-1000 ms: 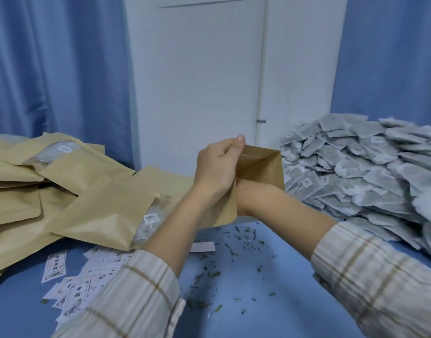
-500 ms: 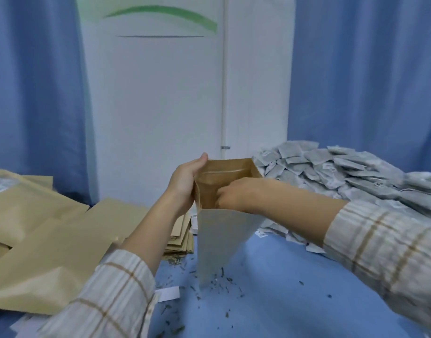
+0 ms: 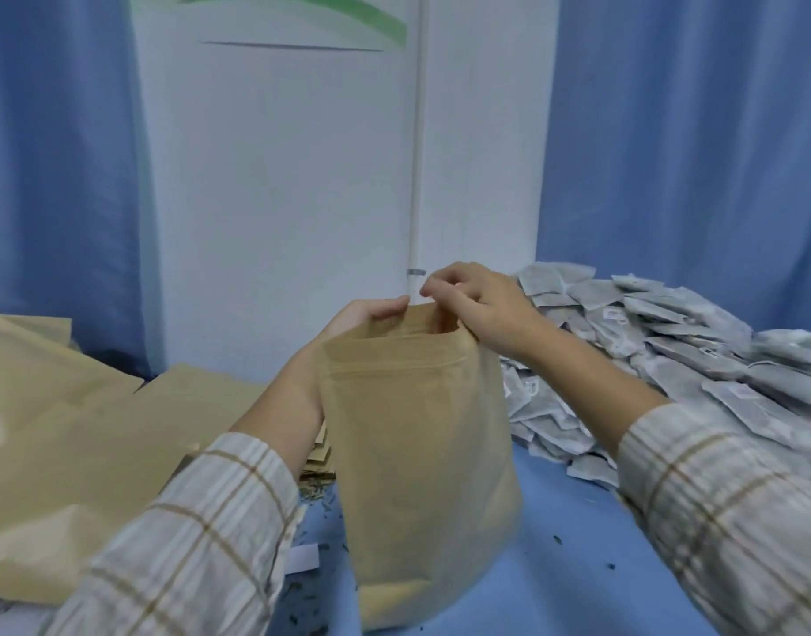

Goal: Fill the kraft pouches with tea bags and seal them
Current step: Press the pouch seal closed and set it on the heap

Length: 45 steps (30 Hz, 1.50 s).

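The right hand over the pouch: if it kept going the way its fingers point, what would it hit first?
The right hand points leftward across the mouth of the kraft pouch. Going straight on, it would probably meet the left hand gripping the opposite edge of the rim first, though depth is hard to judge.

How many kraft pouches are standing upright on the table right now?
1. The upright kraft pouch stands at centre, its mouth open, left hand and right hand holding its top. The other pouches lie flat, heaped at left; some may be hidden.
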{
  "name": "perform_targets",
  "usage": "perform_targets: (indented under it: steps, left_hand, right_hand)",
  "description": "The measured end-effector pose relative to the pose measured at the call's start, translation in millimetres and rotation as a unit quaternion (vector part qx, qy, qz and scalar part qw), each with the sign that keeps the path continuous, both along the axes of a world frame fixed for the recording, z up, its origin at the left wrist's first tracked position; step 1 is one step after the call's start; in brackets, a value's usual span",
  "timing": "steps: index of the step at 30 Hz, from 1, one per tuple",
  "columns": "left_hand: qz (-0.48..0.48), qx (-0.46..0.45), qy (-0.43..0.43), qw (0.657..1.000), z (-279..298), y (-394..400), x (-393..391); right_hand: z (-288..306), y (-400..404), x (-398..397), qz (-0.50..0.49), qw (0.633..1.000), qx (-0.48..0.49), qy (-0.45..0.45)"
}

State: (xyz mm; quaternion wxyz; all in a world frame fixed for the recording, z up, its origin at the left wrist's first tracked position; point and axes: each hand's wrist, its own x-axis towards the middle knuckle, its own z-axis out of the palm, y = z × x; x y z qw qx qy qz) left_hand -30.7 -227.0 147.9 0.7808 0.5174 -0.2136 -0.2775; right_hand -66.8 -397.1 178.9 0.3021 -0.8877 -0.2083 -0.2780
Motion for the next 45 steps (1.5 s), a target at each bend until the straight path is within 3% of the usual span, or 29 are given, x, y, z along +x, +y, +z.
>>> perform_targets:
  steps: [3, 6, 9, 11, 14, 16, 18, 21, 24, 30, 34, 37, 42, 45]
  left_hand:
    - [0.042, 0.026, -0.017, 0.999, 2, 6, 3]
    - [0.131, 0.019, -0.02, 0.991, 0, 29, 17]
    - [0.077, -0.026, -0.029, 0.996, -8, 49, 21]
    - [0.082, 0.034, -0.089, 0.992, -16, 43, 20]
    - [0.209, 0.109, -0.165, 0.958, -25, 19, 17]
    - [0.287, 0.078, -0.162, 0.941, -25, 12, 18]
    - [0.328, 0.043, -0.169, 0.928, -18, 15, 18]
    - [0.357, 0.024, -0.182, 0.916, -6, 28, 13]
    - [0.375, 0.031, -0.192, 0.906, 0, 36, 8]
    - [0.445, 0.036, -0.173, 0.878, 4, 40, 7]
    - [0.451, 0.016, -0.152, 0.879, 1, 41, 8]
    - [0.462, 0.005, -0.134, 0.877, -9, 39, 8]
    - [0.47, 0.026, -0.115, 0.875, -21, 36, 7]
    - [0.475, 0.009, -0.099, 0.874, -19, 34, 4]
  right_hand:
    - [-11, 0, 17, -0.047, 0.994, 0.089, -0.043]
    - [-9, -3, 26, -0.165, 0.979, 0.066, -0.101]
    - [-8, -11, 32, -0.282, 0.948, 0.039, -0.139]
    - [-11, -16, 36, -0.343, 0.929, 0.034, -0.136]
    - [-16, -23, 37, -0.376, 0.916, 0.036, -0.136]
    - [-16, -32, 33, -0.345, 0.927, 0.046, -0.139]
    - [-11, -49, 28, -0.254, 0.958, 0.057, -0.116]
    - [-4, -71, 17, -0.059, 0.996, 0.074, 0.004]
    - [-7, -80, 14, 0.039, 0.994, 0.062, 0.085]
    - [-8, -66, 21, 0.038, 0.977, 0.207, 0.038]
    - [-12, -53, 17, 0.076, 0.912, 0.36, 0.184]
    - [-21, -43, 15, 0.051, 0.895, 0.385, 0.222]
    - [-28, -36, 19, -0.069, 0.912, 0.394, 0.095]
    - [-29, -40, 19, -0.095, 0.928, 0.345, 0.101]
